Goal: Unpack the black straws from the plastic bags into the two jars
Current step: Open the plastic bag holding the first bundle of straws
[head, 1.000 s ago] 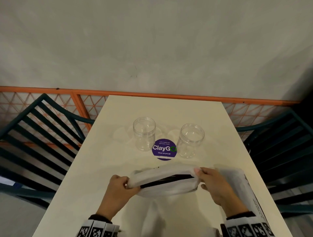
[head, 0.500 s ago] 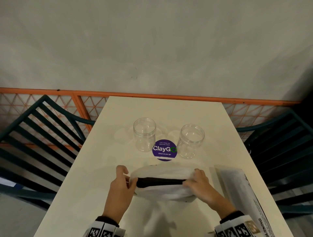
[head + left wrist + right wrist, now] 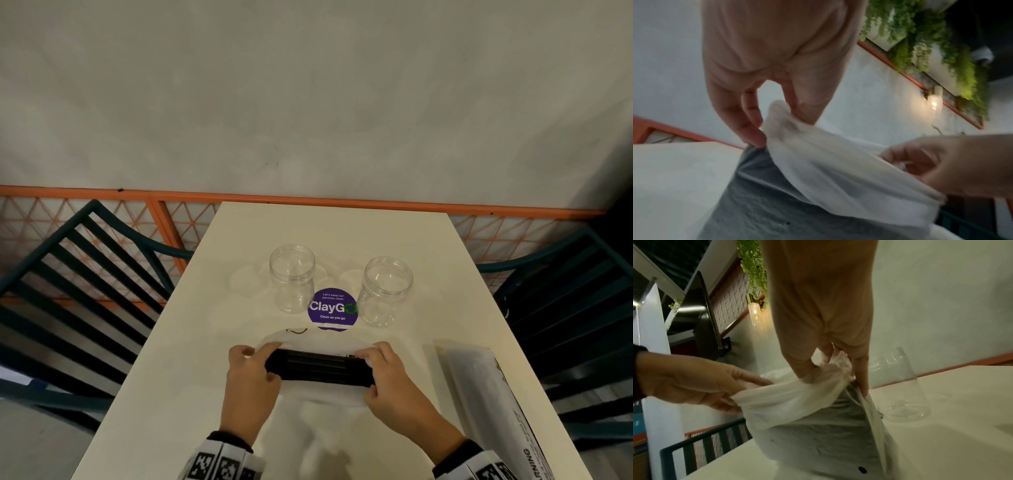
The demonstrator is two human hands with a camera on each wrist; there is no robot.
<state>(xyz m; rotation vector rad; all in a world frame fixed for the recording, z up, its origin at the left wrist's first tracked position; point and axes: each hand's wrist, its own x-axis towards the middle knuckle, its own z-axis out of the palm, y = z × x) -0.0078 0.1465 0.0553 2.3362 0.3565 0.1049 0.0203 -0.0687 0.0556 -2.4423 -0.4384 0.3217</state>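
Note:
A white plastic bag [image 3: 322,394] lies on the cream table [image 3: 191,359] in front of me, its mouth pulled wide. Inside shows a bundle of black straws [image 3: 317,368]. My left hand [image 3: 251,370] pinches the bag's left edge [image 3: 781,123] between thumb and fingers. At the right edge [image 3: 836,368], my right hand [image 3: 385,373] pinches the plastic the same way. Two clear jars stand upright beyond the bag, one on the left [image 3: 292,278] and one on the right [image 3: 387,291], both without lids.
A second white bag [image 3: 486,404] with printed warning text lies at the table's right side. A purple round sticker [image 3: 333,308] sits between the jars. Dark green slatted chairs [image 3: 75,291] flank the table, and an orange rail [image 3: 308,198] runs behind it.
Both hands have lowered the bag onto the table and spread its mouth wider. More of the black straw bundle shows now.

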